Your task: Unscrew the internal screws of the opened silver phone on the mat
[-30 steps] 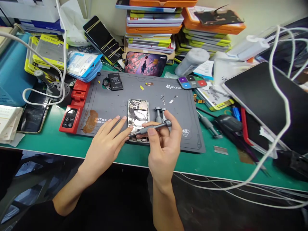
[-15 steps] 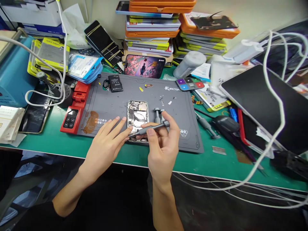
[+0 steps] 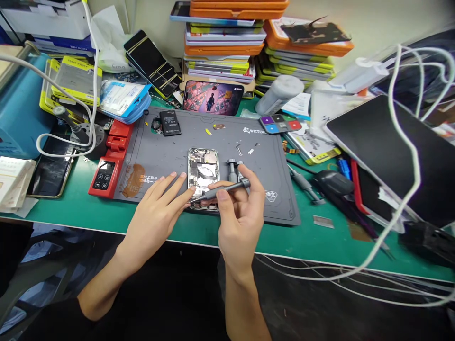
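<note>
An opened phone lies on the grey work mat, its inner parts showing. My right hand is closed round a grey screwdriver, held nearly level, with its thin tip at the phone's lower left. My left hand has its fingers stretched out. Its index fingertip is at the phone's lower left edge, and its thumb is near the screwdriver tip. Beyond my right hand, more grey screwdrivers stand on the mat. A black phone battery rests at the mat's back left.
Small metal pieces lie on the mat. A lit phone leans at the back, before stacked boxes. The red device borders the mat's left side. Another screwdriver and a white cable are on the right.
</note>
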